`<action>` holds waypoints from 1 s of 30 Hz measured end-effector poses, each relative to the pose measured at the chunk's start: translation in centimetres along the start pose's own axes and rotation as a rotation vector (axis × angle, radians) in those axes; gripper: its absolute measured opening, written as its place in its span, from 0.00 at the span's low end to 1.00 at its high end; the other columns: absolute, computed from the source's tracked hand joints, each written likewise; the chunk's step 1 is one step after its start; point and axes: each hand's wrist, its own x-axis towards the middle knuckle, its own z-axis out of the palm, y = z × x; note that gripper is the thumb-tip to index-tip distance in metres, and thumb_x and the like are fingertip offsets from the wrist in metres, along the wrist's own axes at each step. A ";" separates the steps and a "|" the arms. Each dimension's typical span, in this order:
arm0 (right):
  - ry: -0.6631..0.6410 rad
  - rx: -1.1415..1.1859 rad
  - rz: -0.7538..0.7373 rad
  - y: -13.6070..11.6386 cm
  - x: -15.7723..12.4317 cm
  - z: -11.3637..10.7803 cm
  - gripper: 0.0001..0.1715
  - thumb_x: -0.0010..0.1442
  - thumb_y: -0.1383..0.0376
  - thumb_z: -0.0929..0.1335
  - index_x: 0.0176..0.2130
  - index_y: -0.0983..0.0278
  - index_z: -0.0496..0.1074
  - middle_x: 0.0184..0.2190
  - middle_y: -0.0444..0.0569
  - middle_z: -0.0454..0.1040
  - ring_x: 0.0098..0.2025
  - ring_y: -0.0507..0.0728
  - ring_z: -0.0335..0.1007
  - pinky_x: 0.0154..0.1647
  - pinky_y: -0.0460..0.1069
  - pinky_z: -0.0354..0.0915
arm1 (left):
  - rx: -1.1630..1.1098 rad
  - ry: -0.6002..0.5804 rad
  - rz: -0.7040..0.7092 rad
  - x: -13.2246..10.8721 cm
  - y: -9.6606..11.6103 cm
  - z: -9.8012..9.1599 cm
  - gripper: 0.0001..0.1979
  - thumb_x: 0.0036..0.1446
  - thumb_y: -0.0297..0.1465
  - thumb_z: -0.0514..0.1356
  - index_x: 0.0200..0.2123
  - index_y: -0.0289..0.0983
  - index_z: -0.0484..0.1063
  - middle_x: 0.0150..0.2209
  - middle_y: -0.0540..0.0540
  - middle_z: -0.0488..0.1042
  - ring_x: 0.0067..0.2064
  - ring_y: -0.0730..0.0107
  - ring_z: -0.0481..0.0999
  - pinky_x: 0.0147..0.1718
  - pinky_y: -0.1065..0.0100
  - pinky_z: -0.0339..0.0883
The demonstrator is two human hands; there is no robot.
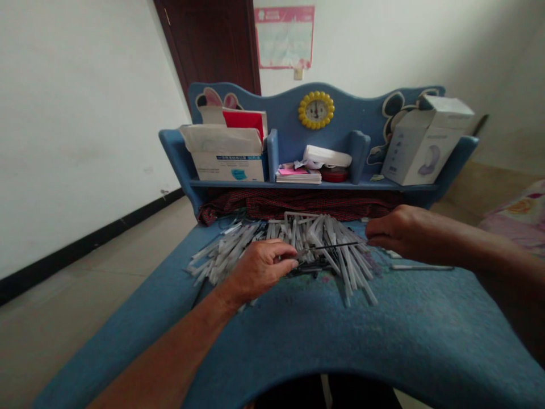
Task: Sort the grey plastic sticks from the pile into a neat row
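Observation:
My left hand [266, 264] is closed in a pinch, thumb against forefinger, at the near side of a pile of translucent, whitish plastic strips or sleeves [351, 264]. From its fingertips a thin dark stick [334, 246] runs right, almost level, toward my right hand [394, 226]. That hand is curled into a fist around the stick's far end; its fingertips are hidden. Near my left fingertips a bit of clear plastic seems to surround the stick, though it is blurred. More dark thin pieces lie among the strips beneath.
The pile lies on a blue table [340, 335] with a curved front edge. Behind it are a dark red checked cloth [298, 201] and a blue shelf holding a mask box [230, 165], a white box [421, 147] and papers. One pale strip [421, 267] lies at the right.

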 end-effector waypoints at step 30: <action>0.041 0.022 -0.245 -5.3 4.3 3.2 0.11 0.61 0.67 0.62 0.32 0.63 0.73 0.24 0.47 0.74 0.26 0.50 0.67 0.27 0.45 0.51 | -0.685 0.070 -0.411 0.4 -0.3 -1.1 0.12 0.43 0.33 0.65 0.33 0.33 0.75 0.23 0.49 0.73 0.18 0.82 0.60 0.16 0.77 0.52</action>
